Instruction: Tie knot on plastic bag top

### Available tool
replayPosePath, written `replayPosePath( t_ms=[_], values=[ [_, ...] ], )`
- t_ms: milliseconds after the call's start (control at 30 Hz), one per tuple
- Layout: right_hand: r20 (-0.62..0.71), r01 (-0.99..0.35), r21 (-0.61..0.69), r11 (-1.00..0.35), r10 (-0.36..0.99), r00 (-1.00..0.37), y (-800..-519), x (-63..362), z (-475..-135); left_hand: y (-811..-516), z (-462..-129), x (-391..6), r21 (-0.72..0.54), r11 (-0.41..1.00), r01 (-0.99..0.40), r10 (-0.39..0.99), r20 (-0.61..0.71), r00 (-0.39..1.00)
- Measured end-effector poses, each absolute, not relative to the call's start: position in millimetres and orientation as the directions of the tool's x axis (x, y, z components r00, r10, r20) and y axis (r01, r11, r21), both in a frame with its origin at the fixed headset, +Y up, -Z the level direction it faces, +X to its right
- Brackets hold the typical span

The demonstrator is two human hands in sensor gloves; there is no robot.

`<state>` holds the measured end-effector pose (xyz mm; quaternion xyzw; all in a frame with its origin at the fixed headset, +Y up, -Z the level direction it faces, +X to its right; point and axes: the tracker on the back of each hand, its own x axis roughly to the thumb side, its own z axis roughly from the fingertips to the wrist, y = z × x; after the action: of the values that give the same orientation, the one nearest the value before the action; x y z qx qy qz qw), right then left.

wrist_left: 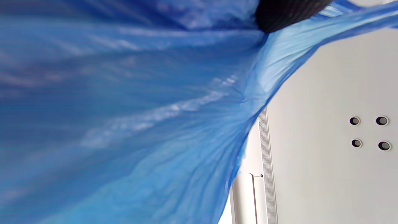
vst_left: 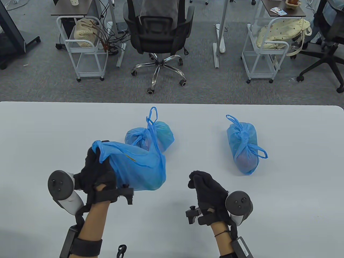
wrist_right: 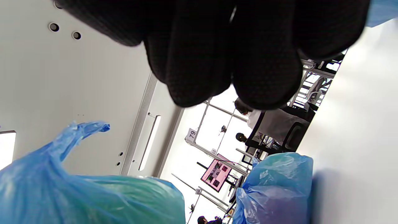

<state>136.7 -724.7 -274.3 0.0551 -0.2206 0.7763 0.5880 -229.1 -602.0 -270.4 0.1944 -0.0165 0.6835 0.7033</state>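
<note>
An untied blue plastic bag [vst_left: 137, 166] with something inside lies on the white table [vst_left: 40, 129] at front left. My left hand [vst_left: 95, 156] grips one of its handles at the bag's left top. The other handle [vst_left: 153, 118] stretches up and away, loose. The bag's plastic fills the left wrist view [wrist_left: 124, 118], with a gloved fingertip [wrist_left: 286, 12] on it. My right hand [vst_left: 200, 181] is to the right of the bag, apart from it, fingers curled together and empty; they hang in the right wrist view [wrist_right: 224, 56].
A knotted blue bag [vst_left: 161, 133] lies just behind the untied one, touching it. Another knotted blue bag [vst_left: 243, 147] lies at the right. Two blue bags show low in the right wrist view [wrist_right: 93, 196] [wrist_right: 273, 186]. An office chair [vst_left: 158, 35] and carts stand beyond the table's far edge.
</note>
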Motion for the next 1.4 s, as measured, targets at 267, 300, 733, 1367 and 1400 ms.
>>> replayPosePath(
  t_ms=[267, 300, 733, 1367, 1400],
  values=[
    [0.253, -0.968, -0.225, -0.110, 0.953, -0.167, -742.9, 157.7, -283.6, -657.3, -278.5, -187.6, 0.125, -0.148, -0.981, 0.965, 0.235, -0.116],
    [0.243, -0.973, -0.197, -0.122, 0.955, -0.169, -744.8, 157.7, -285.2, -662.7, -280.1, -185.4, 0.114, -0.170, -0.979, 0.964, 0.225, -0.142],
    [0.140, -0.955, 0.221, -0.199, 0.975, -0.171, -757.2, 136.3, -299.1, -757.9, -302.8, -175.1, 0.031, -0.331, -0.943, 0.942, 0.072, -0.328],
    [0.087, -0.992, 0.083, 0.094, 0.991, 0.101, -758.5, 120.3, -321.9, -751.1, -298.9, -183.8, 0.039, -0.069, -0.997, 0.997, -0.037, -0.070],
    [0.090, -0.989, 0.072, 0.130, 0.987, 0.136, -757.9, 123.5, -321.3, -751.0, -299.7, -185.8, 0.032, -0.061, -0.998, 0.997, -0.053, -0.063]
  ],
)
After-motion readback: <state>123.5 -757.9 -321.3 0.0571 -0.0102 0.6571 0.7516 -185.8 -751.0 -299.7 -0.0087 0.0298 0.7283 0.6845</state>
